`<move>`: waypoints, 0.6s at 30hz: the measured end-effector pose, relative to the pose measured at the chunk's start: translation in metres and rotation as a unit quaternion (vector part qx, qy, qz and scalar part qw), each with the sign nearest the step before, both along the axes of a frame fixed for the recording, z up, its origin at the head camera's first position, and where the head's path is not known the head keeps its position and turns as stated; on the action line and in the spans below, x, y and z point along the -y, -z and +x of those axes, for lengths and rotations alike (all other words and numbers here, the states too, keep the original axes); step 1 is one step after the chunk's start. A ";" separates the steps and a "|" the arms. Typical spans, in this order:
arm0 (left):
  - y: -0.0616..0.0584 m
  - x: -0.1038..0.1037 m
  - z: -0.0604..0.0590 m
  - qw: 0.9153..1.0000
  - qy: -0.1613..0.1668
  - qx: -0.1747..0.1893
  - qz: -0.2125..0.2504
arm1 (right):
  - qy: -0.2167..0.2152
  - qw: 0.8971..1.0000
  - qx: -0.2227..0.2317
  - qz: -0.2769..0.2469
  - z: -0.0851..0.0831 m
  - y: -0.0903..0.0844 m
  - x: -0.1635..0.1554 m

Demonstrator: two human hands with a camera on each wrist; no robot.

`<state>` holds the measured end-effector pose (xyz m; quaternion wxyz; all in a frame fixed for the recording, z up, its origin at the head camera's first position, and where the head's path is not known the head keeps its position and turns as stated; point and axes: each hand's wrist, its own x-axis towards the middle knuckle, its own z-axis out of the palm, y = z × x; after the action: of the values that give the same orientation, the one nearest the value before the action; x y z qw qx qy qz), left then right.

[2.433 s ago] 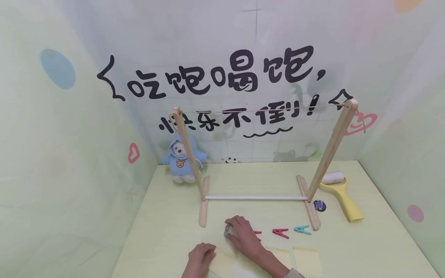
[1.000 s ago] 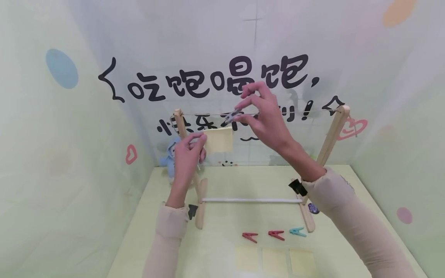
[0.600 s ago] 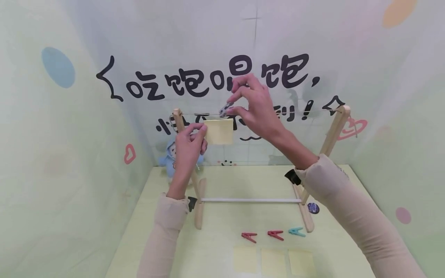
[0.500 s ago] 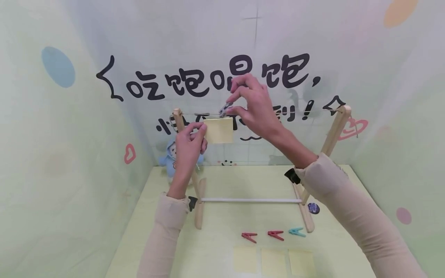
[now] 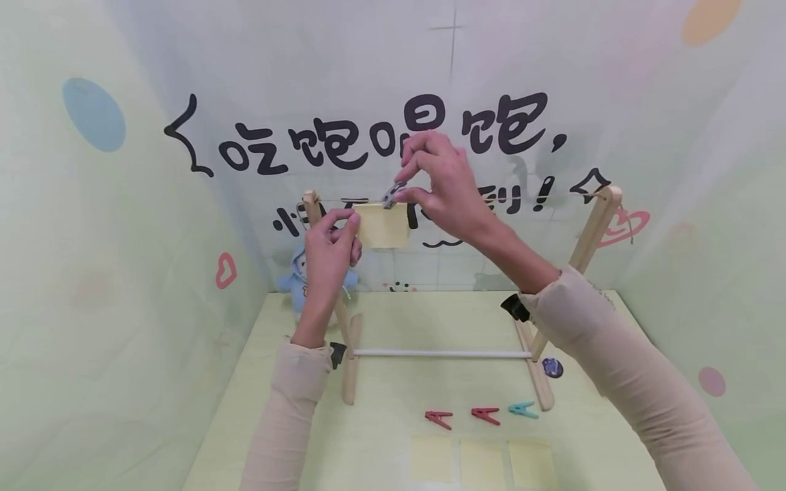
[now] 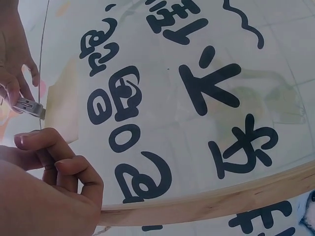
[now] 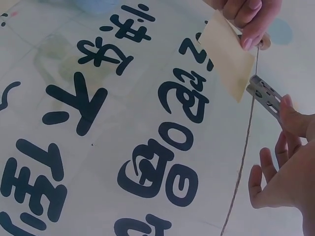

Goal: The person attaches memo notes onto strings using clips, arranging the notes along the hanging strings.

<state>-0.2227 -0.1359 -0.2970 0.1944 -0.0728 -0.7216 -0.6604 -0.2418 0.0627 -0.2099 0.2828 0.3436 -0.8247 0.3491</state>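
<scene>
The left hand point(image 5: 327, 249) pinches one yellow note point(image 5: 382, 226); the right hand point(image 5: 439, 184) pinches one grey clip point(image 5: 390, 196). Three clips point(image 5: 485, 414) and three notes point(image 5: 482, 462) lie on the bench point(image 5: 614, 423).

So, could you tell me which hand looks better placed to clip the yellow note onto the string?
Probably the right hand: it pinches the grey peg at the yellow note's top edge, while the left hand holds the note's side.

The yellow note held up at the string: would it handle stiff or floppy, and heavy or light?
Probably light: the left hand holds the note up by one edge with fingertips alone. Likely thin but not limp, since it stays flat in the right wrist view. It would likely crease easily under the clip that the right hand pinches.
</scene>
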 end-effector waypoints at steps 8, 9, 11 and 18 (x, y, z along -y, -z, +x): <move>0.000 0.000 0.001 1.000 0.007 0.002 0.007 | 0.014 0.999 0.007 0.044 -0.002 0.001 0.008; 0.000 0.000 0.001 1.000 0.007 0.001 0.007 | 0.015 0.999 0.007 0.050 -0.002 0.001 0.010; 0.000 0.000 0.001 1.000 0.007 0.000 0.005 | 0.018 0.998 0.007 0.060 -0.002 0.000 0.011; 0.001 0.001 0.000 1.000 0.000 -0.008 -0.003 | 0.029 0.994 0.035 0.095 -0.002 -0.003 0.015</move>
<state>-0.2226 -0.1370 -0.2981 0.1997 -0.0786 -0.7220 -0.6577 -0.2434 0.0476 -0.2070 0.2295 0.3326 -0.8732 0.2726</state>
